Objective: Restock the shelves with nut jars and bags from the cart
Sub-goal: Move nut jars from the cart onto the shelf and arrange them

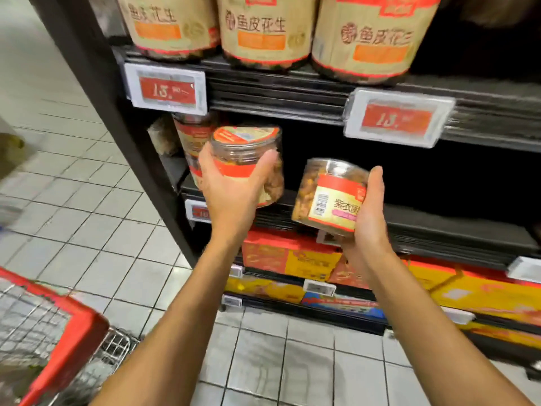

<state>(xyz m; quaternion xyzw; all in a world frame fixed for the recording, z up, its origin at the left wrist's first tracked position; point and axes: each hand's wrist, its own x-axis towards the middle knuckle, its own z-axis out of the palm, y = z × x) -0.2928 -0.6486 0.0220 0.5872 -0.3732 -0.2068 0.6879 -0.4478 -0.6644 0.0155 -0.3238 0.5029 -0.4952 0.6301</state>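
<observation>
My left hand grips a clear nut jar with a red lid label, held at the left end of the middle shelf. Just behind it stands another jar on that shelf. My right hand holds a second clear nut jar, tilted, with a red and yellow label, in front of the shelf's edge. The wire cart with a red rim is at the lower left.
Large brown bags fill the upper shelf, with red price tags below them. Red and yellow boxes line the lower shelves. The black shelf post stands to the left. The floor is white tile.
</observation>
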